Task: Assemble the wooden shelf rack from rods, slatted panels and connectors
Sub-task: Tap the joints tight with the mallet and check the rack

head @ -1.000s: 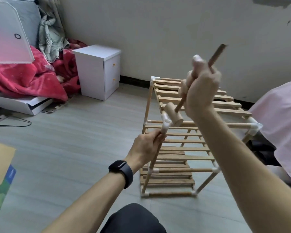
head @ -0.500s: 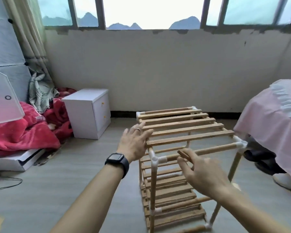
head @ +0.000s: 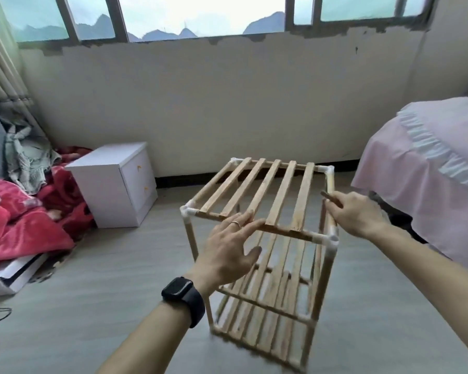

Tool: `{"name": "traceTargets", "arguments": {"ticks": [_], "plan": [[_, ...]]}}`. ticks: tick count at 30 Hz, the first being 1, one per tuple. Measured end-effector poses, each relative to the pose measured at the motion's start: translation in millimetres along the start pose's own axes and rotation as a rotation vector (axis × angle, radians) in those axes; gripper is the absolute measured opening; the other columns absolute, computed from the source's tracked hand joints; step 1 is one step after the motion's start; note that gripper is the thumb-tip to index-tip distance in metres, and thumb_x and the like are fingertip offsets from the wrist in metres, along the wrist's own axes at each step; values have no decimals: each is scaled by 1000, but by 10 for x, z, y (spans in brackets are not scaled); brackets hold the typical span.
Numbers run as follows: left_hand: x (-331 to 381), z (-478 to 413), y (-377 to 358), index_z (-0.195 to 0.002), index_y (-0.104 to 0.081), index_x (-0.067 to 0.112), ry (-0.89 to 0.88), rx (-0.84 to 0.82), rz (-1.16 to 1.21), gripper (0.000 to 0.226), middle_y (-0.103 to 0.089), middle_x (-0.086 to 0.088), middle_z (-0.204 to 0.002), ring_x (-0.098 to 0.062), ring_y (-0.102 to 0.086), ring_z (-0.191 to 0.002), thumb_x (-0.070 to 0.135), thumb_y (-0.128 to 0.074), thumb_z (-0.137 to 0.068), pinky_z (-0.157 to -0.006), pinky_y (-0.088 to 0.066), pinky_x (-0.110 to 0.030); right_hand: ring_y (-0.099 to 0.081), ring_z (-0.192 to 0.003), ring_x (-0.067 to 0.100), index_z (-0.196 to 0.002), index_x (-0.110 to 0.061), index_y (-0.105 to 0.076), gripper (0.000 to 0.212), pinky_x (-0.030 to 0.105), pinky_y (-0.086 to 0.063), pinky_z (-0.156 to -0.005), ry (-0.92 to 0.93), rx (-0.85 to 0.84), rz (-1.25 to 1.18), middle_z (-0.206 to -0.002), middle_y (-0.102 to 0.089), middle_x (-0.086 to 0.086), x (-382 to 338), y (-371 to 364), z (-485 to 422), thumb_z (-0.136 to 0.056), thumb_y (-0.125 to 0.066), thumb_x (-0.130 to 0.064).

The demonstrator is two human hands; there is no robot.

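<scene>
Now 5 slats top the rack; left grip flat, right grip clasps 1 stick.

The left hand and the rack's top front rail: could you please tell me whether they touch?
Touching: the head view shows the left hand with fingers flat across the top front rail.

Both arms stretched out in front, palms down. Left hand is flat, fingers straight and a bit spread. Right hand sits higher, fingers curled round a thin brown stick.
</scene>
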State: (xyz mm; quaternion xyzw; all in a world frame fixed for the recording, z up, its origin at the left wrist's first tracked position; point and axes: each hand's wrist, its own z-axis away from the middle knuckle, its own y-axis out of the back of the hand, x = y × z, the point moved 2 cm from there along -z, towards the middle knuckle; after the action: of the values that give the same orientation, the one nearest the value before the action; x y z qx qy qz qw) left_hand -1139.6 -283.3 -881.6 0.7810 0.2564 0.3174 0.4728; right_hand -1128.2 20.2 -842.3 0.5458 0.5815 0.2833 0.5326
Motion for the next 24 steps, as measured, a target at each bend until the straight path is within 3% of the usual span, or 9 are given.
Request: {"name": "traceTargets", "arguments": {"ticks": [3, 4, 6, 8, 10, 12, 15, 19, 24], "plan": [[72, 14, 137, -145, -44, 46, -106, 221, 3, 56, -40, 8, -156, -14, -30, -147, 41, -62, -92, -117, -32, -49, -54, -84, 28, -126, -29, -63, 29, 33, -41, -64, -70, 7, 247, -103, -55, 7, -73, 205, -140, -103, -45, -34], [14, 38, 195, -145, -46, 40, -56, 361, -6, 59, -41, 5, -153, -17, -36, -142, 36, -64, -88, -110, -38, -48, -55, -87, 31, -133, -28, -58, 34, 34, -42, -67, -83, 35, 254, -107, -53, 8, -155, 253, -151, -102, -44, -32], [-235, 123, 277, -147, -39, 34, 241, 557, 132, 71, -35, 0, -151, -20, -39, -133, 29, -64, -81, -98, -42, -40, -57, -90, 31, -134, -26, -58, 37, 38, -46, -70, -25, 116, 142, -107, -53, 7, -392, 276, -92, -102, -41, -36], [-502, 237, 239, -149, -28, 32, 560, 479, 464, 79, -34, -3, -144, -19, -42, -121, 20, -66, -81, -88, -45, -31, -58, -83, 25, -121, -28, -64, 34, 34, -45, -64, 130, 169, 23, -103, -53, 2, -710, 188, 97, -101, -42, -45], [-646, 318, 48, -140, -39, 26, 671, 220, 687, 54, -51, -2, -131, -18, -55, -110, 15, -63, -94, -73, -44, -20, -57, -74, 17, -114, -30, -63, 35, 27, -38, -54, 298, 155, -18, -101, -54, -3, -1031, 27, 336, -100, -40, -52], [-694, 410, -93, -118, -55, 28, 652, 171, 647, 17, -64, 3, -114, -14, -62, -105, 37, -50, -104, -67, -43, -16, -54, -64, 12, -105, -30, -62, 33, 23, -33, -48, 412, 156, 27, -98, -54, -5, -1240, -154, 531, -99, -40, -53], [-626, 525, -157, -105, -60, 36, 587, 244, 583, 36, -69, 9, -102, 0, -63, -88, 62, -36, -100, -59, -47, -10, -44, -47, 13, -88, -20, -62, 28, 18, -27, -42, 479, 276, 187, -88, -52, -2, -1258, -295, 634, -100, -52, -44], [-430, 609, -261, -106, -59, 44, 523, 253, 596, 29, -69, 20, -99, 15, -62, -88, 65, -41, -95, -66, -47, -2, -32, -43, 12, -81, -11, -62, 30, 14, -21, -47, 522, 445, 230, -76, -51, 4, -984, -287, 586, -101, -56, -33], [-117, 516, -364, -119, -61, 41, 390, 176, 590, 26, -71, 19, -99, 20, -60, -86, 54, -51, -98, -69, -47, -1, -50, -59, 23, -92, -5, -68, 42, 23, -33, -52, 485, 480, 164, -90, -59, 14, -638, -38, 541, -106, -48, -39]]}}
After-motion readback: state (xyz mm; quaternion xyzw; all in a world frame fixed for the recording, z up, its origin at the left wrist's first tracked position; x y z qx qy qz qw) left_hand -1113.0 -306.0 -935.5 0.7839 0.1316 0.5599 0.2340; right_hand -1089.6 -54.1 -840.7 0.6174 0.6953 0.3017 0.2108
